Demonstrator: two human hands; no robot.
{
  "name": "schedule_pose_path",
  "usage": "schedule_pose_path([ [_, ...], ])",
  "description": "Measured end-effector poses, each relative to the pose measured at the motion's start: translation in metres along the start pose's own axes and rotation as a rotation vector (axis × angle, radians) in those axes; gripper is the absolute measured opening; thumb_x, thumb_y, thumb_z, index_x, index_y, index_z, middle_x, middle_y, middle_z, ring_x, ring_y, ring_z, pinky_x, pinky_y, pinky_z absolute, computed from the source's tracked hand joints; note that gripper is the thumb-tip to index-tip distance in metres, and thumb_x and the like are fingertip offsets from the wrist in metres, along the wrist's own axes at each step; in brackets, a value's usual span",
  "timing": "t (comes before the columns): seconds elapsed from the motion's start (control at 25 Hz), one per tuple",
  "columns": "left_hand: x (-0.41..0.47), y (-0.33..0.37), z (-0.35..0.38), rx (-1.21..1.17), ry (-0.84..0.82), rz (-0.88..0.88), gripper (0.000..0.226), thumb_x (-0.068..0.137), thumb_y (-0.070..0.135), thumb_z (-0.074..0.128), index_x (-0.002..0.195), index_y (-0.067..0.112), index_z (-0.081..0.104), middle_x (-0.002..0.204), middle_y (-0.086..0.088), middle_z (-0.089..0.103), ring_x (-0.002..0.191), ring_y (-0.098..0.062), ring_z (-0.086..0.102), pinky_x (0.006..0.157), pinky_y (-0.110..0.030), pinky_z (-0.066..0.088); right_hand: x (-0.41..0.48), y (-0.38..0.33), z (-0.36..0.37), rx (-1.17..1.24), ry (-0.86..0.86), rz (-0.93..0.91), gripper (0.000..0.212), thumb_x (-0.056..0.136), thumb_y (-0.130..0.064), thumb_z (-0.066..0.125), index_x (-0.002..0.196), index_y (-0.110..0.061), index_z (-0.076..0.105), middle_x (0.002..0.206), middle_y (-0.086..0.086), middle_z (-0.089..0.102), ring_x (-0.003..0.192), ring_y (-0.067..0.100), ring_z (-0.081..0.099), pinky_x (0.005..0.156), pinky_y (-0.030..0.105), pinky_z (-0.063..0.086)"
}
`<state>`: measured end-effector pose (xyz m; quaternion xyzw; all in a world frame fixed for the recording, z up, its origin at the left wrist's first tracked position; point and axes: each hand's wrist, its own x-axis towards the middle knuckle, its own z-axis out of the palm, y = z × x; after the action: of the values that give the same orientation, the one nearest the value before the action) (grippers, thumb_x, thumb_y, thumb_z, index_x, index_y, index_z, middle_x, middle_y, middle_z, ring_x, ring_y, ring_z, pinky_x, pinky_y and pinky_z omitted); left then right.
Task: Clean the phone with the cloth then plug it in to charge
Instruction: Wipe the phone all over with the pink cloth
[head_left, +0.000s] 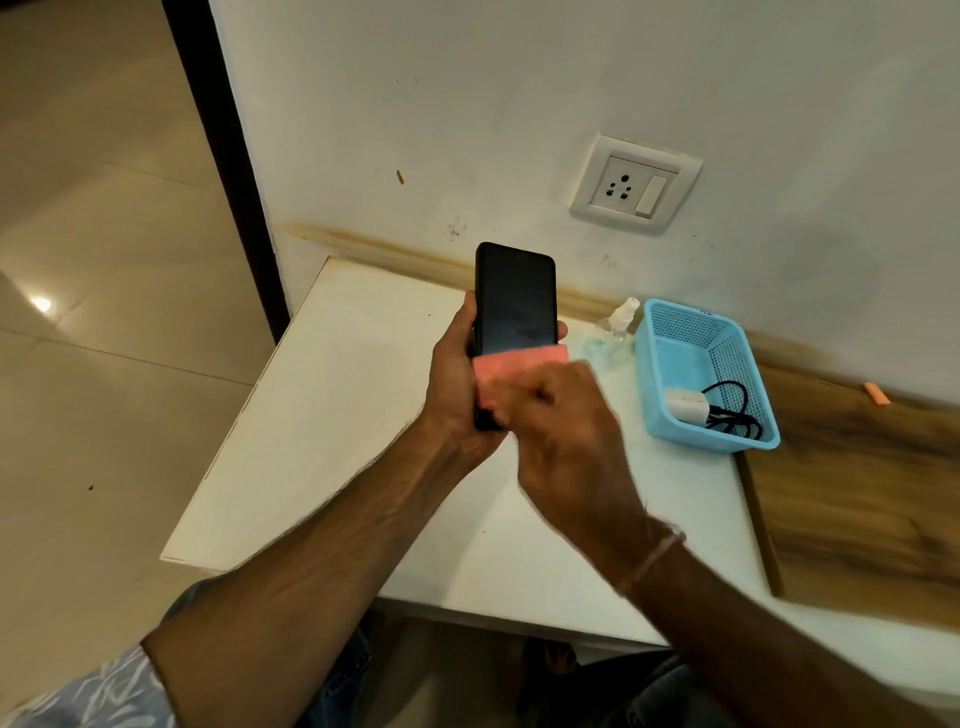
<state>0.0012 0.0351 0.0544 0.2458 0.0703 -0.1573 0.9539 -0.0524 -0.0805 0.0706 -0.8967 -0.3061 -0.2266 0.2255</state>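
Phone (514, 301) is up off the table (337, 415), held upright w/ its dark screen facing the camera. The left hand (457, 374) is wrapped round its lower half, thumb along the left edge, one fingertip (562, 328) peeking out on the right edge. Across the bottom part of the screen sits the pink cloth (519, 369), folded into a flat band, top edge straight across the glass. The right hand (566, 431) is on it from the front, fingers curled in and bunched over the cloth, pressing it onto the phone – that hand is blurred, so exactly which fingers pinch the cloth I can't tell. A thin band (654, 558) rides the right wrist. Over to the right on the table, near the wall: a clear spray bottle (613, 332) w/ a white top, just beside a light-blue mesh basket (691, 325). Inside the basket, at its near end, lies the white charger (685, 405) w/ a black cable (732, 410) looped next to it, touching it. Up on the wall (415, 104) above the basket is the white socket (636, 184), switch on its right side, nothing in it. Right of the basket is a wood board (857, 493) – the basket's near corner overlaps its edge.
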Motion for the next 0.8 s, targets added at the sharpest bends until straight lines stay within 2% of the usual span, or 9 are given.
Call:
schedule_pose_path([
  [0.12,-0.002,-0.001,0.001,0.014,-0.044,0.002,0.075,0.100,0.060,0.036,0.145,0.000,0.047,0.128,-0.026,0.052,0.096,-0.034,0.059,0.087,-0.044,0.049,-0.022,0.011,-0.017,-0.123,-0.122,-0.122,0.023,0.077,-0.001,0.072,0.100,-0.002,0.074,0.094,0.017,0.069,0.089,0.027,0.062,0.081,0.032,0.052],
  [0.2,0.000,-0.005,0.003,0.020,-0.027,0.015,0.073,0.100,0.060,0.036,0.143,0.003,0.051,0.127,-0.026,0.056,0.098,-0.035,0.060,0.091,-0.045,0.049,-0.005,0.029,-0.031,-0.211,-0.042,-0.064,0.021,0.076,0.006,0.070,0.095,-0.002,0.074,0.090,0.017,0.068,0.087,0.027,0.056,0.079,0.031,0.048],
  [0.32,-0.001,-0.009,0.005,0.006,-0.006,0.009,0.071,0.100,0.060,0.037,0.143,0.006,0.053,0.127,-0.024,0.060,0.101,-0.034,0.063,0.095,-0.044,0.050,0.012,0.023,-0.028,-0.132,0.073,0.046,0.014,0.082,0.002,0.068,0.095,0.004,0.073,0.090,0.020,0.067,0.084,0.032,0.059,0.074,0.035,0.050],
  [0.36,-0.002,-0.008,0.004,0.002,-0.011,0.004,0.071,0.100,0.060,0.038,0.141,0.005,0.054,0.126,-0.023,0.059,0.100,-0.033,0.063,0.095,-0.044,0.051,0.005,0.013,-0.019,-0.088,0.044,0.041,0.016,0.083,0.000,0.067,0.097,0.004,0.072,0.093,0.020,0.067,0.086,0.031,0.060,0.076,0.035,0.051],
  [0.44,-0.004,-0.006,0.004,0.020,-0.021,-0.008,0.071,0.099,0.059,0.039,0.137,0.002,0.055,0.124,-0.024,0.057,0.095,-0.033,0.061,0.089,-0.044,0.051,-0.021,-0.001,-0.011,-0.003,-0.122,0.025,0.024,0.080,0.000,0.070,0.104,0.004,0.070,0.100,0.022,0.067,0.092,0.027,0.063,0.081,0.039,0.056],
  [0.52,-0.007,-0.005,0.006,0.034,-0.018,0.000,0.074,0.099,0.060,0.038,0.138,0.000,0.055,0.125,-0.023,0.057,0.093,-0.032,0.062,0.085,-0.042,0.052,-0.033,0.005,-0.023,-0.005,-0.237,-0.011,0.030,0.072,0.006,0.076,0.102,0.003,0.072,0.098,0.020,0.069,0.090,0.027,0.066,0.076,0.040,0.058],
  [0.68,-0.007,-0.001,0.010,-0.013,-0.009,0.075,0.070,0.102,0.058,0.034,0.141,0.004,0.054,0.126,-0.024,0.059,0.095,-0.033,0.063,0.087,-0.044,0.052,-0.019,0.018,-0.039,-0.102,-0.079,0.043,0.025,0.063,0.016,0.078,0.083,0.001,0.075,0.078,0.016,0.069,0.070,0.031,0.065,0.063,0.034,0.057],
  [0.8,-0.007,0.006,0.006,-0.047,-0.018,0.093,0.069,0.102,0.058,0.034,0.140,0.006,0.057,0.122,-0.023,0.062,0.096,-0.032,0.063,0.089,-0.043,0.051,-0.011,0.009,-0.033,-0.060,0.058,0.120,0.015,0.073,0.010,0.074,0.083,0.000,0.074,0.081,0.013,0.069,0.074,0.027,0.065,0.067,0.030,0.055],
])
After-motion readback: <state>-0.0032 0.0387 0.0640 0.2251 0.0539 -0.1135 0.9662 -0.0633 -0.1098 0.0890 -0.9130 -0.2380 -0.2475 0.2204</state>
